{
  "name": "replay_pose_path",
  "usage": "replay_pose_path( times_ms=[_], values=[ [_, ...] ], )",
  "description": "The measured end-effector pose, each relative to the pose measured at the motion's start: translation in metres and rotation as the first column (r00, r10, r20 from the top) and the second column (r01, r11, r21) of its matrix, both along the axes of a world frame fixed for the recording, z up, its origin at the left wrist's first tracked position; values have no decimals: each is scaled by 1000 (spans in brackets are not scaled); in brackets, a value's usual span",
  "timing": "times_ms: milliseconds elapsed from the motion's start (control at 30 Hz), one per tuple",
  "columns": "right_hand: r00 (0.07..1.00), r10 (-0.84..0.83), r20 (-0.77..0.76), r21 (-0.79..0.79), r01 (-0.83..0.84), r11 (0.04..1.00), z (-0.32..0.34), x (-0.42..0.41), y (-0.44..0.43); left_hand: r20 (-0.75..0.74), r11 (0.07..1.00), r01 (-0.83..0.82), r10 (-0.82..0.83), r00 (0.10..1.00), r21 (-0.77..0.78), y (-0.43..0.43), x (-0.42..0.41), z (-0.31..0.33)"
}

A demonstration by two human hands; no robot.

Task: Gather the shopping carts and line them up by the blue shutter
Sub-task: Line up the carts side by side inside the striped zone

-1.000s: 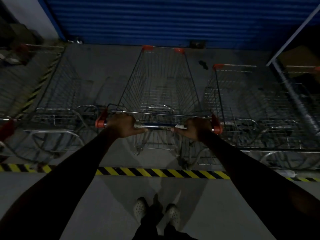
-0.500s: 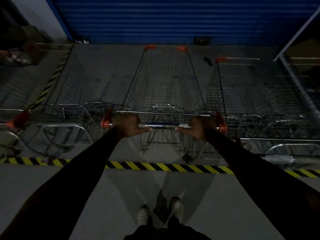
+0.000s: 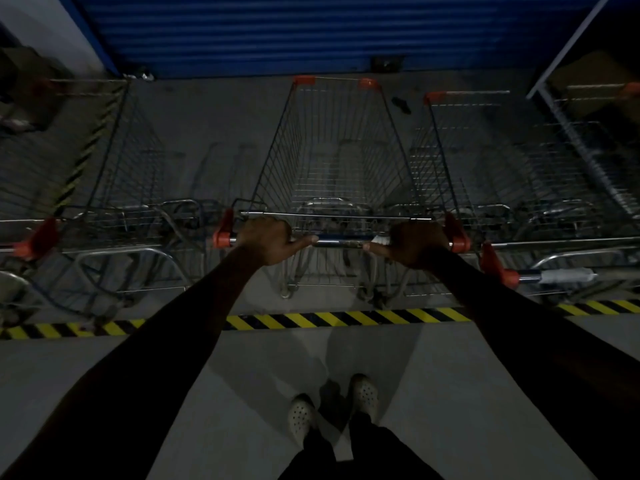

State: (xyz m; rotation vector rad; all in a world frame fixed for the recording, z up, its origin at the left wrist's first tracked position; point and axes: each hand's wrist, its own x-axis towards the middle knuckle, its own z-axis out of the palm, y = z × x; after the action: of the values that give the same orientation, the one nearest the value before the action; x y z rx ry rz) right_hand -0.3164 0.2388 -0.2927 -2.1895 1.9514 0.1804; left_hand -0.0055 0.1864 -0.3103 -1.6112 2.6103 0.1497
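While the left hand (image 3: 266, 242) and right hand (image 3: 414, 245) grip its handle (image 3: 341, 242), the middle cart (image 3: 334, 161) faces the blue shutter (image 3: 294, 32).
Both hands curl closed round the handle near its red end caps (image 3: 221, 237); a left cart (image 3: 114, 174) and a right cart (image 3: 485, 174) stand just beside it, beyond the striped floor tape (image 3: 329, 320).

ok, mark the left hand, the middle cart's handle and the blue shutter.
left hand (image 3: 268, 240), head view, back of the hand.
middle cart's handle (image 3: 341, 242), head view, bare middle of the bar.
blue shutter (image 3: 311, 29), head view, middle of the slats.
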Motion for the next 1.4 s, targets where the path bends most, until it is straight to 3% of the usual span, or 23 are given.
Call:
replay_pose_path(
  times_ms=[167,400,567,1000,1400],
  values=[
    [999,15,-32,-55,-17,998,-3,-2,9,31,999,-11,10,999,34,3,-3,-3],
    [998,44,49,-56,-41,998,-4,-16,21,62,1000,-30,30,998,2,24,-15,4],
    [997,55,-59,-89,-60,994,-2,-19,27,51,998,-46,44,998,32,32,-15,-1],
    [997,69,-40,-125,-73,989,-13,-24,44,-34,999,-37,37,999,8,62,-20,13],
    [995,87,54,-142,-78,987,-21,-28,55,-1,999,-35,35,999,-20,75,-20,9]
  ],
)
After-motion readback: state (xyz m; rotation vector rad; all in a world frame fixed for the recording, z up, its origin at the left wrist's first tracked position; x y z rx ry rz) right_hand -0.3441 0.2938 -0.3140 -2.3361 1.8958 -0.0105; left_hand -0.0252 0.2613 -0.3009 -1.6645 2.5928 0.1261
